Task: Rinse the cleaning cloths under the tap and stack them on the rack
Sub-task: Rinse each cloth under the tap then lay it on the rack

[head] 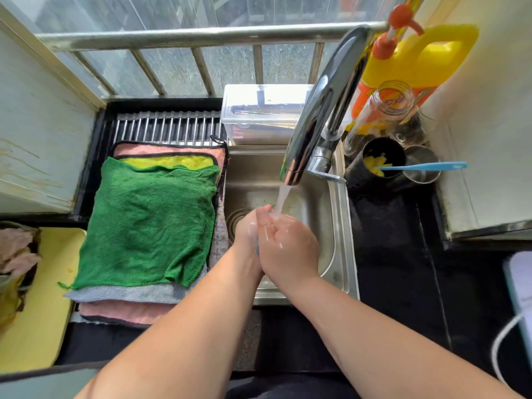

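My left hand (pixel 247 231) and my right hand (pixel 289 247) are pressed together over the steel sink (pixel 338 226), under water (pixel 283 197) running from the chrome tap (pixel 316 110). Slivers of something blue, apparently a small cloth (pixel 257 249), show between the palms; most of it is hidden. Left of the sink, a metal rack (pixel 169 126) carries a flat stack of cloths. A green cloth (pixel 149 223) lies on top, with a yellow cloth (pixel 169 161), a grey cloth (pixel 123 293) and a pink cloth (pixel 126 311) beneath it.
A clear lidded box (pixel 262 113) stands behind the sink. To the right of the tap are a yellow detergent bottle (pixel 417 61), a glass jar (pixel 385 108) and a black cup (pixel 383 159) with a blue-handled brush. A yellow board (pixel 43 298) and crumpled pink cloths (pixel 14 249) lie far left.
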